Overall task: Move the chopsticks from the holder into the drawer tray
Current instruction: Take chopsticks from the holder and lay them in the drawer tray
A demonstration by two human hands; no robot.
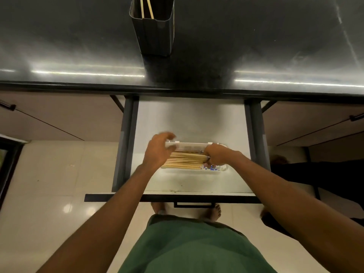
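Right hand (215, 155) clamped on chopsticks (187, 159) in tray (189, 144); left hand (158, 151) spread, blurred, over them.

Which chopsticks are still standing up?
The two chopsticks in the dark holder on the counter stand upright. All the others lie flat in the white tray in the drawer, under both hands.
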